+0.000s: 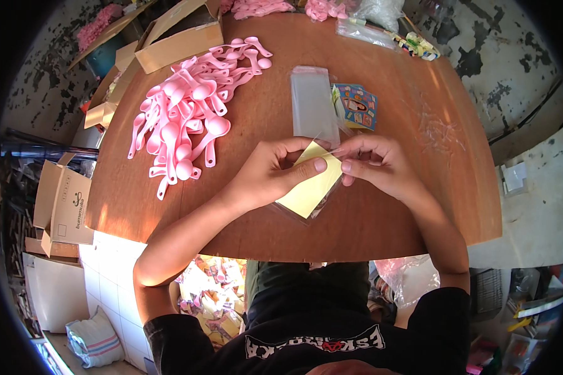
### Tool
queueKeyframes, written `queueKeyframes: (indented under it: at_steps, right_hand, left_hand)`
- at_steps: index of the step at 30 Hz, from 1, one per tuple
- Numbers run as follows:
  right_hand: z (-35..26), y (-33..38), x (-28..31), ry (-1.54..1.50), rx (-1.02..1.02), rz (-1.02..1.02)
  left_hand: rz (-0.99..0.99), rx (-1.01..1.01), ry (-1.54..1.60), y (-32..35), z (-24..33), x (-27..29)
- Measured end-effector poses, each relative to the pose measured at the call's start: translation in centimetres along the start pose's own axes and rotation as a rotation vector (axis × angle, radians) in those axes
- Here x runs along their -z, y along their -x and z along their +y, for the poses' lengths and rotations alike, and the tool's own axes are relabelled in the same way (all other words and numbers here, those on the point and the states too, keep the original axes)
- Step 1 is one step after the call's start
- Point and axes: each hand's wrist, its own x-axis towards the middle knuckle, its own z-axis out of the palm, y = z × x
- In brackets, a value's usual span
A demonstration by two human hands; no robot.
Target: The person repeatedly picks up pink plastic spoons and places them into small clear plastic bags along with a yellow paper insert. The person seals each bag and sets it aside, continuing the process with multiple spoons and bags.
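My left hand point(270, 174) grips a clear plastic bag with a yellow card point(307, 190) inside, its thumb lying flat across the card. At the bag's upper right edge, my right hand point(376, 164) pinches the thin clear film between thumb and fingers. The bag is tilted above the near part of the table. Just beyond my hands lies a stack of clear plastic bags point(312, 103). Beside it rests a small pile of colourful printed cards point(357, 107). A large heap of pink measuring spoons point(184, 112) is spread to the left.
The wooden table point(256, 234) has a curved near edge. Thin clear plastic strips point(441, 132) are scattered at its right. An open cardboard box point(178, 40) stands at the far left, with more plastic packs point(366, 32) at the back. Below the table are many packed pieces point(216, 294).
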Motion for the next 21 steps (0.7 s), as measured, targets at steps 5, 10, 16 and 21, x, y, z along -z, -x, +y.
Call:
queueKeyframes:
  at_steps: [5, 10, 16, 21]
  right_hand:
    - [0.4, -0.1, 0.6, -0.032, -0.012, 0.03]
    - [0.1, -0.1, 0.7, 0.004, -0.064, -0.026]
    - [0.6, 0.1, 0.1, 0.035, -0.093, -0.125]
    - [-0.2, 0.2, -0.2, 0.081, -0.124, -0.123]
  left_hand:
    - [0.014, 0.101, 0.014, -0.3, -0.5, 0.6]
    - [0.003, 0.104, 0.003, -0.4, -1.1, 0.5]
    - [0.031, 0.067, -0.016, -0.5, -1.3, 0.3]
    - [0.008, -0.02, -0.084, -0.4, -0.8, 0.2]
